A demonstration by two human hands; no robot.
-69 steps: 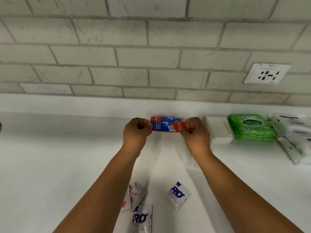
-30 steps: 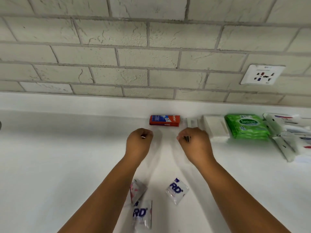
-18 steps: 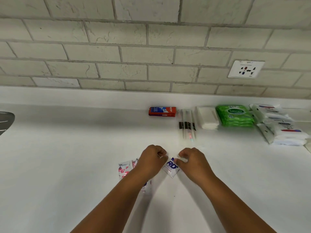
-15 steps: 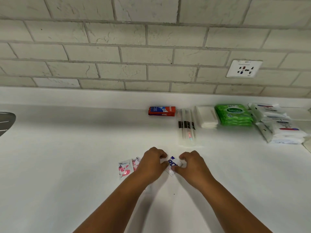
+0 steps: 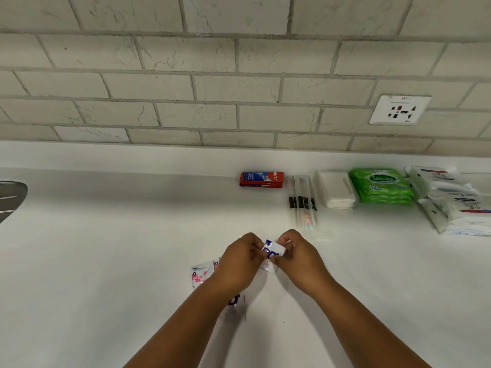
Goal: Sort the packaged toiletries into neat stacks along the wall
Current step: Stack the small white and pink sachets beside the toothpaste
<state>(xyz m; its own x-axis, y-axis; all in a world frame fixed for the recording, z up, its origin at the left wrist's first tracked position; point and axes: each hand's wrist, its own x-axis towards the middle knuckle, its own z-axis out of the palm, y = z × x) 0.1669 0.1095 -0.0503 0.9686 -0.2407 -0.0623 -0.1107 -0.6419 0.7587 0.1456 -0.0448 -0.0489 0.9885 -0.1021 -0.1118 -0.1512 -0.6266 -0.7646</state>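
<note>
I see both hands meeting over the middle of the white counter (image 5: 106, 261), pinching one small white sachet with blue lettering (image 5: 271, 254) between them: my left hand (image 5: 240, 264) has its fingers curled closed on the sachet's left edge, and my right hand (image 5: 299, 257) is curled closed on its right edge. Half a second ago the sachet lay lower between the fingers; now it is lifted and tilted up toward the camera, its blue print showing more plainly. Two seconds ago these same hands were up at the wall holding the red and blue toothpaste box (image 5: 261, 179), which now lies alone against the back ledge, well away from the hands. Just to its right along the wall sit the clear-wrapped toothbrushes (image 5: 303, 205), a white folded stack (image 5: 337, 191), the green wipes packs (image 5: 380, 185) piled up, and the white packets (image 5: 451, 197) at the far right. Beside my left hand a pink-printed sachet (image 5: 200, 274) lies flat on the counter, partly hidden by the wrist, and another sachet with blue print (image 5: 235, 301) shows under my left forearm; earlier both were in fuller view nearer the camera. A wall socket (image 5: 400, 110) sits on the tiled wall above the row.
</note>
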